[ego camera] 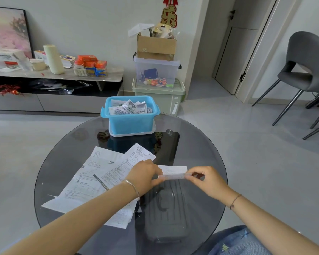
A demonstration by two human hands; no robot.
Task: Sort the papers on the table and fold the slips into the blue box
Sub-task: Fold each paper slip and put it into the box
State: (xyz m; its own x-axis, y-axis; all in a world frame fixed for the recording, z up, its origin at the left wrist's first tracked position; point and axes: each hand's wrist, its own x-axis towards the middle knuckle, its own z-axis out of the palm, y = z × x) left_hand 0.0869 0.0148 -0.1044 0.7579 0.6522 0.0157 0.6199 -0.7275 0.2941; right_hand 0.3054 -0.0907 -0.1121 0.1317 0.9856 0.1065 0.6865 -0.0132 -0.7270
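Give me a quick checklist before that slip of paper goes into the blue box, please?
1. Grip on the slip: the left hand and right hand each pinch one end. Ok.
2. Fold finished: one flap stands up from the crease. Not ok.
3. Blue box open: no lid on top. Ok.
4. Room inside: folded slips reach about the rim. Cannot tell.
5. Way to the box: bare glass table lies between. Ok.
6. Sorting done: large papers lie spread under the left forearm. Not ok.

Grey chair, pale floor
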